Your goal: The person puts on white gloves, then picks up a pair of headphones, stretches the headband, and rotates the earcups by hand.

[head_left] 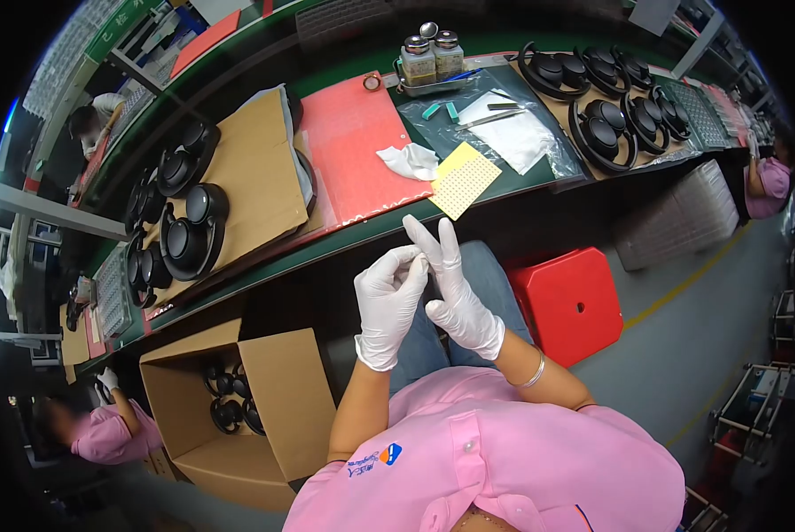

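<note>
My left hand (390, 301), in a white glove, has its thumb and forefinger pinched together against the fingers of my right hand. What lies in the pinch, perhaps glove fabric, is too small to make out. My right hand (462, 297), gloved in white too, has two fingers stretched up and its thumb held apart. Both hands are above my lap, just short of the bench edge. Beyond them on the bench are a yellow dotted sheet (465, 181), a crumpled white cloth (410, 162) and a red mat (353, 142).
Black headphones lie on cardboard at left (191, 232) and right (603, 129). Tweezers (490, 118) rest on white paper near two bottles (419, 62). An open carton (286, 403) holds headphones. A red stool (575, 306) stands at right; co-workers sit on both sides.
</note>
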{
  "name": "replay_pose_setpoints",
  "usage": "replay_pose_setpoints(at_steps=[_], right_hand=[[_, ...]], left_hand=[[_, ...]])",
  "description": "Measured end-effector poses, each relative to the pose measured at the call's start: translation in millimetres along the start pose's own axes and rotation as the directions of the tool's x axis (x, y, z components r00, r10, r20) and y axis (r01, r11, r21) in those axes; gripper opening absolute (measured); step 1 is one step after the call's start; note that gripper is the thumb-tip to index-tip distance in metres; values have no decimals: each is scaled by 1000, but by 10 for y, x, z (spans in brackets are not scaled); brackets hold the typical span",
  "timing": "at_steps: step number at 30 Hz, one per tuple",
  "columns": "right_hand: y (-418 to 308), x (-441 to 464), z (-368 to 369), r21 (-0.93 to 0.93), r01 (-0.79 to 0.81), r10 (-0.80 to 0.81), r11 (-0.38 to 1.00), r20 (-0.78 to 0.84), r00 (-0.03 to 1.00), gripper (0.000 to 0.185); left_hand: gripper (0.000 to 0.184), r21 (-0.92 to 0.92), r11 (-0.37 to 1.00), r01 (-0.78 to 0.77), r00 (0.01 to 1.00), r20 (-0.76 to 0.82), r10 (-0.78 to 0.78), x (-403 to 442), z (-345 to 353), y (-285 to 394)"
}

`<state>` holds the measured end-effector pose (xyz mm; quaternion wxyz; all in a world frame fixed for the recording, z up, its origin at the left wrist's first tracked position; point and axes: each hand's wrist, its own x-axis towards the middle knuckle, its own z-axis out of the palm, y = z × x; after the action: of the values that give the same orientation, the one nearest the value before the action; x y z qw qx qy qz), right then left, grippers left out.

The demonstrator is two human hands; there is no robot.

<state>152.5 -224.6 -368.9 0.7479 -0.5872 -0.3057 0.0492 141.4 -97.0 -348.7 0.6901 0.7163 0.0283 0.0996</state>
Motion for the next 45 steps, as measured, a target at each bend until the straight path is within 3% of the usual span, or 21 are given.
replay_pose_setpoints(at_steps=[3,6,10,14,18,23,27,30,34,39,42,43,45], right_hand=[[-14,-58,62,-46,23,-22,999,1,1000,102],[-50,-78,124,185,-3,10,983,-39,999,101],[-138,-60,153,346,-138,179,928,-91,980,102],[-118,8,47,361,-214,257,908,-73,964,101],[-160,120,111,478,-19,139,878,-217,966,100],[-116,151,88,435,-38,152,900,-230,961,103],[-145,138,89,429,-68,147,901,-153,977,104],[-128,113,-35,436,-223,187,872,125,974,100],[-287,163,-20,495,-177,77,850,217,973,95],[-322,257,-72,564,-240,115,790,247,962,93],[-201,394,-60,802,-47,88,595,-7,996,93],[-223,426,-53,800,-42,82,598,-9,997,93],[-292,465,-57,786,31,74,618,-98,992,94]], left_hand=[[5,77,997,-18,1000,-5,19,-2,-2,39],[6,388,887,-251,968,98,231,-10,-47,105],[10,440,798,-411,912,195,362,21,-63,170],[11,512,738,-441,898,261,355,41,-73,175],[12,301,899,-317,947,147,285,-27,23,248],[15,419,804,-422,906,214,365,-68,29,167],[14,483,732,-480,876,235,420,-19,-19,163],[14,394,840,-373,912,323,253,-41,-94,304],[13,322,824,-466,835,468,289,-184,-60,471],[15,401,771,-495,841,445,308,-175,-12,357],[15,394,768,-504,863,218,455,-79,67,278],[15,391,766,-510,860,221,460,-82,89,262],[19,313,829,-463,881,60,470,-126,132,228]])
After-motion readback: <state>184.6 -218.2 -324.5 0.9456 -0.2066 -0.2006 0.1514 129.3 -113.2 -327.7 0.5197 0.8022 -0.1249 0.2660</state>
